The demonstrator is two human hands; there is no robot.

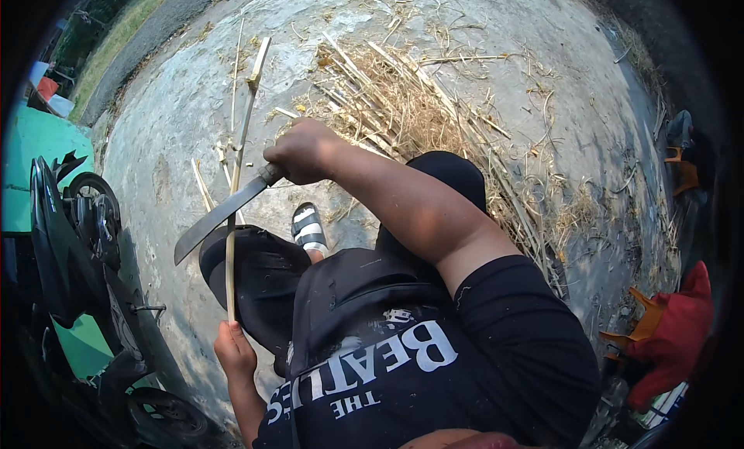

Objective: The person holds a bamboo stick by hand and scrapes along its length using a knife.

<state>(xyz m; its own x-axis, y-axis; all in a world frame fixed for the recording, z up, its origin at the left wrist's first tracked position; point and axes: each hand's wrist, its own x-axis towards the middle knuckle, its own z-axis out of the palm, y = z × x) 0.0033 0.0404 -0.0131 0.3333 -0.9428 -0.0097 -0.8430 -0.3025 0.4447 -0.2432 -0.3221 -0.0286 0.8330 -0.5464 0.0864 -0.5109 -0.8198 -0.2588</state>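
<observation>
My right hand (301, 152) is closed round the handle of a machete (215, 219) with a broad, curved metal blade. That blade lies across a long bamboo strip (242, 131), pointing to the left over my left knee. Lower down, my left hand (235, 348) pinches the near end of the strip, which runs away from me and has a knobby joint near its far end. Several other thin strips (203, 184) lie on the ground beside it.
A heap of shavings and split strips (418, 112) covers the concrete ahead and to the right. A motorcycle (85, 240) stands at the left by a green wall (46, 151). At the right edge are a red cloth (670, 344) and orange items. My sandalled foot (309, 228) is below the machete handle.
</observation>
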